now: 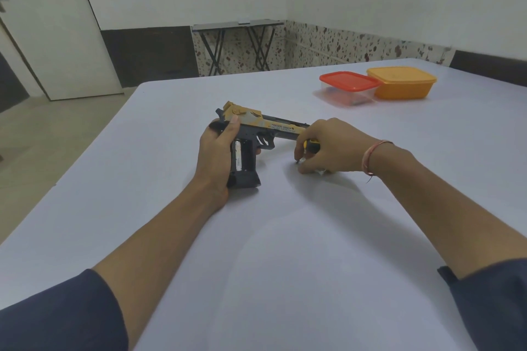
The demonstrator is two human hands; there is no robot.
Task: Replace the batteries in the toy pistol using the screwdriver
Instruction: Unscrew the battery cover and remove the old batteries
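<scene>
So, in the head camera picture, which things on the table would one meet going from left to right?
left hand → toy pistol → right hand with the screwdriver → red-lidded container → orange container

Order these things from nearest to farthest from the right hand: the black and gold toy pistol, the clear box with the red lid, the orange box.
1. Black and gold toy pistol: just left of the right hand.
2. Clear box with red lid: beyond the hand.
3. Orange plastic box: farthest, right of the red-lidded one.

Both forearms are bare below pushed-up dark navy fabric sleeves [57,319], and a thin red-and-pink thread wristband [372,157] circles the right wrist.
</scene>
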